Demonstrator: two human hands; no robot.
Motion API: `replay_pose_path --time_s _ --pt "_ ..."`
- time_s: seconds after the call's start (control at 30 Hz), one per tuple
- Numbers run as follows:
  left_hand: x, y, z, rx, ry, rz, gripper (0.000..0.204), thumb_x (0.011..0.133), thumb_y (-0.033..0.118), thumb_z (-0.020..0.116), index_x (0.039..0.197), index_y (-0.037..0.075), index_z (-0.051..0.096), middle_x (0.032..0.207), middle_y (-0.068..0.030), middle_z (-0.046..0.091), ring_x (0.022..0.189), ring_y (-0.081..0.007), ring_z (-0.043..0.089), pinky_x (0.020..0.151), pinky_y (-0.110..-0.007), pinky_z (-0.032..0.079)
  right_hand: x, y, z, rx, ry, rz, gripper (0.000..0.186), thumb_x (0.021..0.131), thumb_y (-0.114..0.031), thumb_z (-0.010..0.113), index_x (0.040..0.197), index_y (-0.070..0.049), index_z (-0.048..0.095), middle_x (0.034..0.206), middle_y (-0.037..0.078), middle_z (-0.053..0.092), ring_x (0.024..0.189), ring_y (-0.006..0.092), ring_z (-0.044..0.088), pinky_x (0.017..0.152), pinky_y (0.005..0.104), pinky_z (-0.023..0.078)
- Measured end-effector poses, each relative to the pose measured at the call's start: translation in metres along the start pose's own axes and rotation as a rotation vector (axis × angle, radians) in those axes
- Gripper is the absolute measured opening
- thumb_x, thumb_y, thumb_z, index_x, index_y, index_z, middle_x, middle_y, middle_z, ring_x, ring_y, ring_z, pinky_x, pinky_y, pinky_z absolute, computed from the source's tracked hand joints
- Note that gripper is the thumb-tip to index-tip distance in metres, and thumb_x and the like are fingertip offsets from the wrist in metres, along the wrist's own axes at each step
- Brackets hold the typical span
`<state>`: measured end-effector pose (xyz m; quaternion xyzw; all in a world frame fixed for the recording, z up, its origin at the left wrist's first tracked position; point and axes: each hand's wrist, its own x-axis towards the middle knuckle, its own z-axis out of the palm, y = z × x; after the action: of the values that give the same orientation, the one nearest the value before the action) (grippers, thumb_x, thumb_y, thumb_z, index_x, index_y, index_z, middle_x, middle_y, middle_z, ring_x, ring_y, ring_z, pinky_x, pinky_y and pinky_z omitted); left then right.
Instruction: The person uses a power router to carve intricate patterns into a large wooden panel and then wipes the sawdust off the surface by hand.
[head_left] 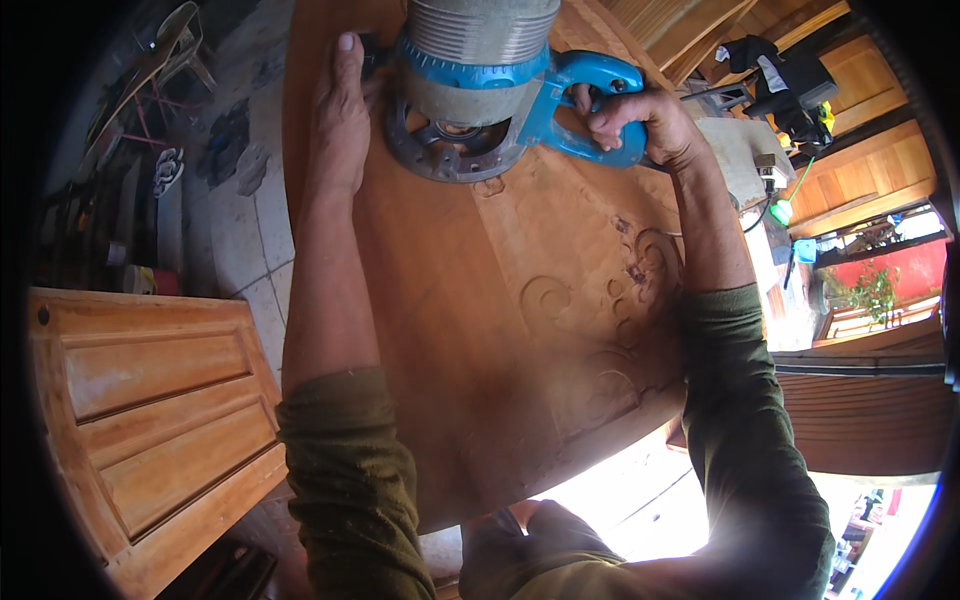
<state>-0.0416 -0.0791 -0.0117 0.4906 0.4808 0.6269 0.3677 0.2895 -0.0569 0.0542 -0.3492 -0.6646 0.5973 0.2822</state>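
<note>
Hands on blue router, carved wooden panel beneath

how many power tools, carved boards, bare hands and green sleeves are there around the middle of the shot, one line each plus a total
Power tools: 1, the blue and grey power tool
Carved boards: 1, the brown carved board
Bare hands: 2, left hand and right hand
Green sleeves: 2, left sleeve and right sleeve
Total: 6

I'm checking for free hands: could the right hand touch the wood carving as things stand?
Probably not: the right hand is hooked through the blue tool handle, though the wood carving lies mostly uncovered.
</note>
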Motion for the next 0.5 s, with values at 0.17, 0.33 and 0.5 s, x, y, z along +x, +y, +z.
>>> replay_pose_path --time_s 0.17,0.33,0.5 --pt "-0.0025 0.0033 0.005 0.006 0.028 -0.04 0.093 0.105 0.072 0.041 0.168 0.005 0.025 0.17 -0.0188 0.031 0.145 -0.0329 0.05 0.124 -0.043 0.035 -0.0021 0.0005 -0.0028 0.003 -0.002 0.009 0.015 0.078 -0.011 0.074 0.078 0.001 0.065 0.064 0.006 0.059 0.058 0.0114 0.055 0.058 0.0257 0.041" --pt "-0.0014 0.0 0.0043 -0.004 0.023 0.009 0.091 0.106 0.07 0.041 0.168 0.006 0.025 0.171 -0.018 0.03 0.146 -0.033 0.049 0.125 -0.043 0.035 -0.0052 -0.0016 -0.0011 -0.003 -0.005 0.002 0.015 0.077 -0.011 0.074 0.078 0.001 0.065 0.066 0.006 0.06 0.06 0.0121 0.055 0.061 0.0268 0.042" --pt "-0.0028 -0.0011 0.0079 -0.012 0.087 -0.033 0.091 0.105 0.069 0.042 0.168 0.005 0.025 0.172 -0.0171 0.026 0.148 -0.0342 0.047 0.125 -0.042 0.035 -0.0071 0.0004 -0.0025 0.027 0.002 0.044 0.015 0.076 -0.01 0.074 0.079 0.002 0.066 0.068 0.007 0.061 0.063 0.0127 0.057 0.063 0.0273 0.043"
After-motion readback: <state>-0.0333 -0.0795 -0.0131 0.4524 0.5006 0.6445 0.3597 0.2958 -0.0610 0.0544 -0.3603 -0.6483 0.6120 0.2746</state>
